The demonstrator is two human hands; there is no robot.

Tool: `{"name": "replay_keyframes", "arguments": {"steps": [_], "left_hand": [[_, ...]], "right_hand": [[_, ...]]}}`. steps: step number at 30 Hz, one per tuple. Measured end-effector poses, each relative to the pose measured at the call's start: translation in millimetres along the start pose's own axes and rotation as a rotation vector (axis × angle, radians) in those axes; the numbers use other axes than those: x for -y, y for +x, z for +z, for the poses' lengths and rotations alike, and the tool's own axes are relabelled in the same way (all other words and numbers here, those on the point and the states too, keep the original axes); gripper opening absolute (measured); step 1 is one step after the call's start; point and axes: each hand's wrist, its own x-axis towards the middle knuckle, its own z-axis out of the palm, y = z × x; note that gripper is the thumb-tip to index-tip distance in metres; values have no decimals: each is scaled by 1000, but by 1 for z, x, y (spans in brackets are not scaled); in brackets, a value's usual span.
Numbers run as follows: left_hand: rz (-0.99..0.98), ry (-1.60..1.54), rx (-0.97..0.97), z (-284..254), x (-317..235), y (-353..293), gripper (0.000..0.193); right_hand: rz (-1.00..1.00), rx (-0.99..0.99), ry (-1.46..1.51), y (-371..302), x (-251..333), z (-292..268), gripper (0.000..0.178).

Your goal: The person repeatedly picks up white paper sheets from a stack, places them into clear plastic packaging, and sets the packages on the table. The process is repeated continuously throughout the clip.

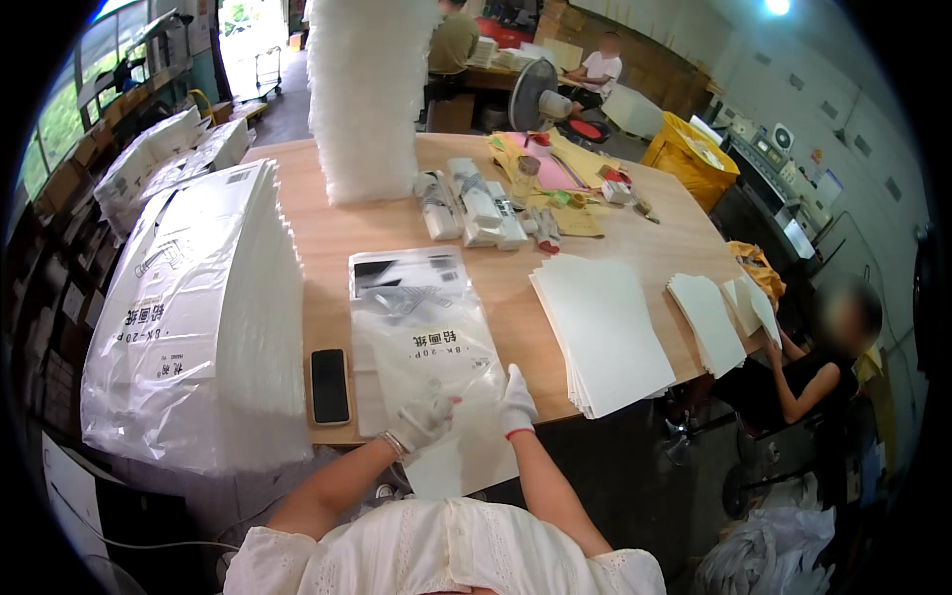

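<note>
A clear plastic bag (426, 327) with dark printing lies flat at the table's front edge, on top of similar bags. White paper sheets (464, 458) stick out of its near end, over the edge. My left hand (424, 420), in a white glove, is closed on the bag's near end, fingers curled. At the right side, my gloved right hand (518, 405) grips the paper sheets' edge, thumb up; its other fingers are partly hidden. A black phone (329, 387) lies left of the bag. A fanned stack of white paper (607, 337) is to the right.
A tall pile of filled plastic packs (188, 317) stands at left, and a white stack (365, 99) rises at the back. Wrapped bundles (474, 203), a glass jar (524, 182) and coloured papers lie beyond. A seated person (808, 382) handles sheets at right, beside a smaller paper stack (706, 322).
</note>
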Motion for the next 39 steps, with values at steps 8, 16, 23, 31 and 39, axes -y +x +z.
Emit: {"name": "replay_keyframes", "arguments": {"steps": [8, 16, 23, 31, 39], "left_hand": [[-498, 10, -443, -23, 54, -13, 32], [-738, -607, 263, -119, -112, -59, 27], [-630, -319, -65, -40, -61, -131, 11], [-472, -336, -240, -48, -53, -98, 16], [-63, -119, -272, -216, -174, -27, 12]], "right_hand": [[80, 404, -147, 26, 6, -24, 45], [-181, 379, 36, -123, -42, -86, 44], [-461, 310, 2, -138, -82, -54, 46], [14, 585, 763, -146, -107, -53, 39], [279, 706, 1525, -113, 76, -65, 38]]}}
